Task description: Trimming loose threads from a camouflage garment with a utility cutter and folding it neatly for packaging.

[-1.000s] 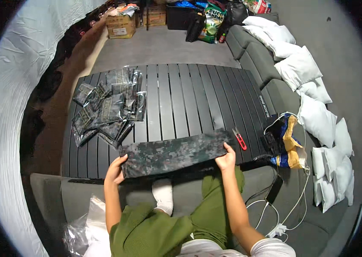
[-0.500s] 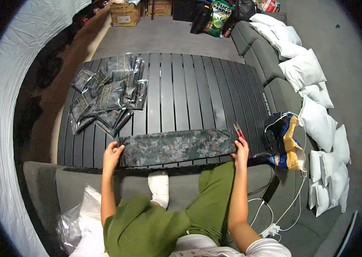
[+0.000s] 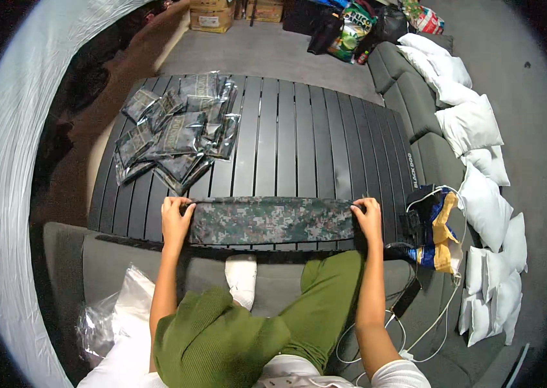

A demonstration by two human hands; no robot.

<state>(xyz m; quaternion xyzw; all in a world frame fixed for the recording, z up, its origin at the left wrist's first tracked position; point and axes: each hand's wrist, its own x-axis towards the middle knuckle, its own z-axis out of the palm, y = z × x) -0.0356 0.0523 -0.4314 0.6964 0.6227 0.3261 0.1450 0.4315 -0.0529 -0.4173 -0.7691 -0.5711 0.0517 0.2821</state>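
Note:
A long folded strip of digital-camouflage cloth [image 3: 273, 221] lies along the front edge of the black slatted table [image 3: 296, 139]. My left hand [image 3: 176, 220] pinches its upper left corner between thumb and fingers. At the opposite end, my right hand [image 3: 368, 223] pinches the upper right corner the same way. Between the two hands the cloth is spread flat and nearly straight. The red-handled snips seen earlier by my right hand are now hidden behind it. Up the table to the left sits a pile of clear-bagged dark folded packets [image 3: 179, 132].
Clear plastic bags [image 3: 108, 323] lie on the grey sofa by my left arm. To the right stand a blue-and-yellow bag [image 3: 443, 233] and a dark phone [image 3: 406, 297] among white cables. White pillows [image 3: 470, 123] line the sofa's right side. Cardboard boxes [image 3: 212, 16] are at the back.
The view has shifted a little, moving the table and packets in the picture. My right hand has moved up to the cloth's upper corner, and the cloth lies straighter. The snips are no longer visible.

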